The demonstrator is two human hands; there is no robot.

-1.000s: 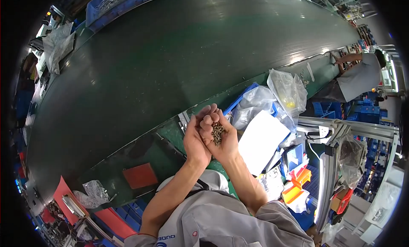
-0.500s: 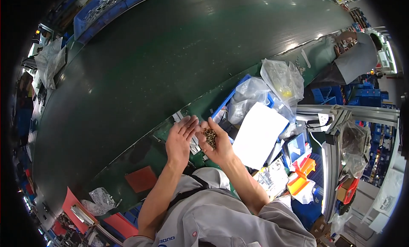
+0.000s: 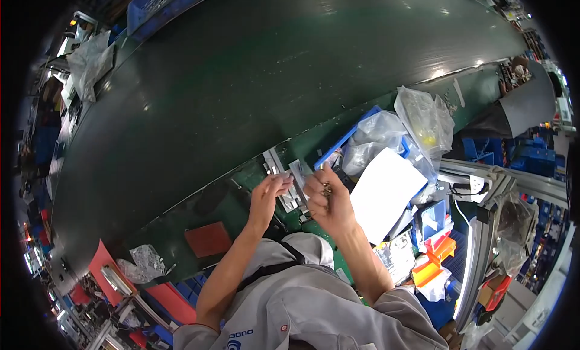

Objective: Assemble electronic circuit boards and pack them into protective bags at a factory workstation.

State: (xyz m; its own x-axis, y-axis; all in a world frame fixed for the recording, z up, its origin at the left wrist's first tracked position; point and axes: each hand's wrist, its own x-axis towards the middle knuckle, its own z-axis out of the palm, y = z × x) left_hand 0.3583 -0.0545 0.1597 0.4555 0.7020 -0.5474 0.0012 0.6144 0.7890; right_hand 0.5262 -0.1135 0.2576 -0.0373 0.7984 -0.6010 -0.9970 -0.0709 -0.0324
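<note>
My right hand (image 3: 334, 206) is curled around a handful of small brass-coloured metal pieces (image 3: 327, 190); a few show between the fingers, too small to name exactly. To its left, my left hand (image 3: 264, 200) has fingertips drawn together in a pinch. Whatever those fingertips hold, if anything, is too small to make out. Just beyond and between the hands, a silver metal fixture (image 3: 273, 161) with long narrow bars lies on the green bench top. My left fingertips overlap it in the view; whether they touch it I cannot tell.
A white sheet (image 3: 386, 193) and clear plastic bags (image 3: 377, 132) lie over a blue bin (image 3: 347, 134) at right. A reddish-brown square pad (image 3: 208, 239) lies at left. Beyond the bench runs a wide dark green surface (image 3: 260, 78). A metal frame (image 3: 483, 229) stands right.
My right hand has closed over the small metal pieces that lay in its open palm. My left hand has moved away from it, its fingers going from stretched to pinched. The view has shifted slightly.
</note>
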